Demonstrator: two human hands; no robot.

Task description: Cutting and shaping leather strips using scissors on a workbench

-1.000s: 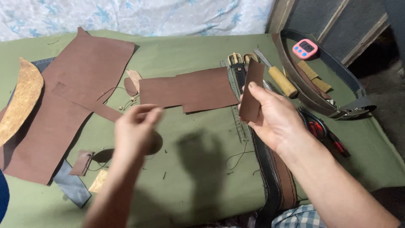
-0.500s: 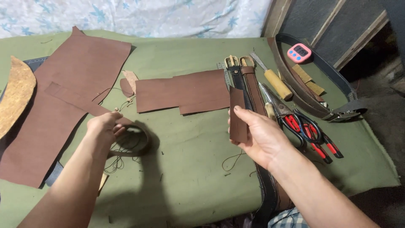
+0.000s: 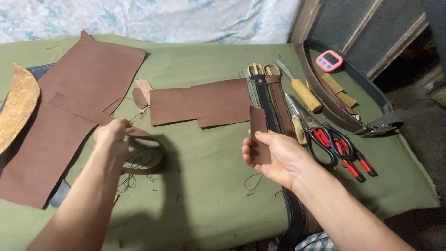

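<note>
Pinching a thin brown leather strip (image 3: pixel 139 135) with the left hand (image 3: pixel 113 135), fingers closed on it beside the large leather sheet (image 3: pixel 79 102) on the green bench (image 3: pixel 204 186). Further right, gripping a small upright brown leather piece (image 3: pixel 259 135) in the right hand (image 3: pixel 274 155), thumb and fingers closed, near belts (image 3: pixel 272 100) and scissors (image 3: pixel 320 135).

Brown leather strip (image 3: pixel 259 135), upright in hand (image 3: pixel 278 155)
</note>
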